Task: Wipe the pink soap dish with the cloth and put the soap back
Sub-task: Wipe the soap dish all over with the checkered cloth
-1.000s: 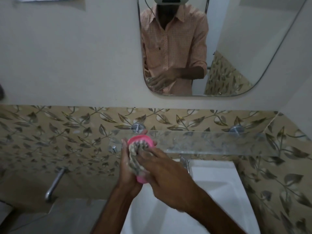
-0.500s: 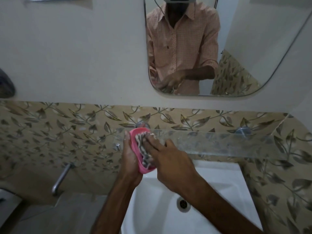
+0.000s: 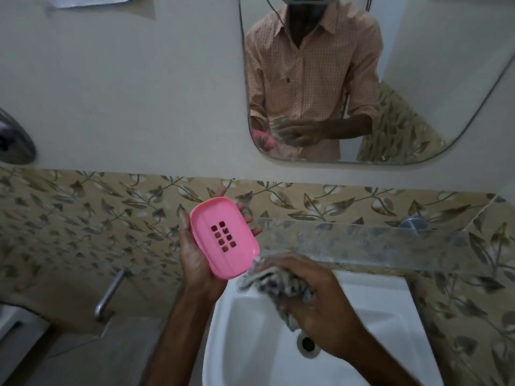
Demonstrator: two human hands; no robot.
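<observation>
My left hand (image 3: 199,257) holds the pink soap dish (image 3: 224,236) tilted up, its inside with several drain holes facing me. Nothing lies in the dish. My right hand (image 3: 315,305) is closed around the bunched patterned cloth (image 3: 274,280), low and to the right of the dish, over the sink. One corner of the cloth comes close to the dish's lower right edge. No soap is in view.
A white sink (image 3: 250,330) with its drain (image 3: 306,344) lies below my hands. A glass shelf (image 3: 376,243) runs along the leaf-patterned tiled wall at the right. A metal tap (image 3: 110,293) sticks out at the left. A mirror (image 3: 418,65) hangs above.
My right hand has pulled the cloth off the dish, down and to the right. The dish's inside now shows bare, turned more toward me.
</observation>
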